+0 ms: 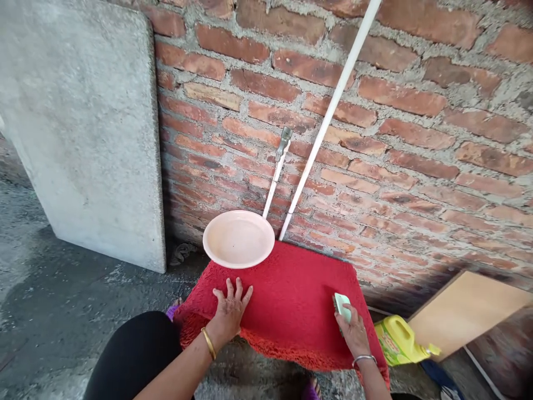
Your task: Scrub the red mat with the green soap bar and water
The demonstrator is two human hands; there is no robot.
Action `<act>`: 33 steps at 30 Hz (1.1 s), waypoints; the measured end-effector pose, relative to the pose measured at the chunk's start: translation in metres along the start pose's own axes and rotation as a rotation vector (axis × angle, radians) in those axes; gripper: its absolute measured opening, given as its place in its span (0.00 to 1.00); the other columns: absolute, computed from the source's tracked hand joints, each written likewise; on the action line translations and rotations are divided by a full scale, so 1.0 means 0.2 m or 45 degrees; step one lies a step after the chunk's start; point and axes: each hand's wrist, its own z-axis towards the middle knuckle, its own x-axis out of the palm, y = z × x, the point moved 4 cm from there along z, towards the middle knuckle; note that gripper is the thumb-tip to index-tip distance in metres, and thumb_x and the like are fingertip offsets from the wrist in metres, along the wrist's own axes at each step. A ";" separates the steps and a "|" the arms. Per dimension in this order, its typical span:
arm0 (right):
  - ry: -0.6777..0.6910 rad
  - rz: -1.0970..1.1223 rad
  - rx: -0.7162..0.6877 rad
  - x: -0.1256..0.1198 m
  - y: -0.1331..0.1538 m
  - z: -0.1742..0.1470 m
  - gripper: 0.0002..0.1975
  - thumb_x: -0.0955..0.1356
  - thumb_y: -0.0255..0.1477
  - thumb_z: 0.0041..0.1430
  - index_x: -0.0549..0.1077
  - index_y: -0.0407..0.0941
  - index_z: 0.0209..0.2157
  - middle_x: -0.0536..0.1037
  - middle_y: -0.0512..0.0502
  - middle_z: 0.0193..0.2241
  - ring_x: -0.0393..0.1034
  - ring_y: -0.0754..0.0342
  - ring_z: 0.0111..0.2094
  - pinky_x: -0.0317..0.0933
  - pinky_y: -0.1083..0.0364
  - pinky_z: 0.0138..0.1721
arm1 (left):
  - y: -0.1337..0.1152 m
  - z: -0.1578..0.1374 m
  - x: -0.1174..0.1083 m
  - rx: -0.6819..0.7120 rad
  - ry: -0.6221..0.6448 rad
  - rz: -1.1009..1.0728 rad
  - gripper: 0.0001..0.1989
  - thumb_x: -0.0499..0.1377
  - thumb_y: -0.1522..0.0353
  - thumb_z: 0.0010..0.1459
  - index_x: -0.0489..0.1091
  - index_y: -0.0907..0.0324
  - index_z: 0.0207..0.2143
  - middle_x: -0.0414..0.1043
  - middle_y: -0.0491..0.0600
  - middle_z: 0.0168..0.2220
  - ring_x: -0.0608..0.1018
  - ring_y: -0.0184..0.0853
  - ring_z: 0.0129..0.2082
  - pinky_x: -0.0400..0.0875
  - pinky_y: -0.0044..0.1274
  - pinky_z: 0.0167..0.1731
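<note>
A red mat (291, 300) with a shaggy orange-red edge lies over a low support, which it hides. My left hand (231, 311) rests on the mat's left part with its fingers spread, just in front of a pale pink basin (239, 240). On the right part of the mat, my right hand (353, 328) grips a light green scrub brush (342, 307). The brush is tilted, with dark bristles showing along its left side. The basin stands at the mat's far left corner and holds what looks like water.
Behind the mat rises a brick wall (400, 161) with a long white pipe (328, 119) and a short capped pipe (277, 172). A concrete slab (91, 128) leans at left. At right are a yellow jug (402, 340) and a wooden board (470, 311).
</note>
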 end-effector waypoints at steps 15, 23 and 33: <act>0.413 -0.062 -0.444 0.38 1.27 -0.06 0.24 0.70 0.40 0.58 0.72 0.54 0.56 0.73 0.45 0.51 0.72 0.48 0.51 0.65 0.54 0.49 | -0.04 0.13 0.10 0.297 0.256 -0.284 0.60 0.61 0.35 0.45 0.39 0.46 0.72 0.31 0.62 0.74 0.40 0.66 0.72 0.43 0.66 0.59; 0.336 -0.365 -0.235 0.17 0.81 0.17 0.27 0.66 0.40 0.62 0.68 0.51 0.62 0.72 0.38 0.54 0.71 0.45 0.54 0.63 0.50 0.54 | -0.07 0.12 0.11 0.310 0.161 -0.302 0.60 0.59 0.34 0.45 0.40 0.47 0.73 0.34 0.64 0.74 0.42 0.68 0.72 0.44 0.68 0.58; 0.276 -0.074 -0.355 0.38 1.16 0.10 0.27 0.67 0.41 0.60 0.69 0.50 0.61 0.73 0.41 0.51 0.72 0.48 0.52 0.62 0.53 0.57 | -0.04 0.09 -0.09 0.333 0.243 -0.447 0.54 0.57 0.36 0.52 0.44 0.50 0.73 0.33 0.64 0.74 0.40 0.65 0.72 0.42 0.67 0.60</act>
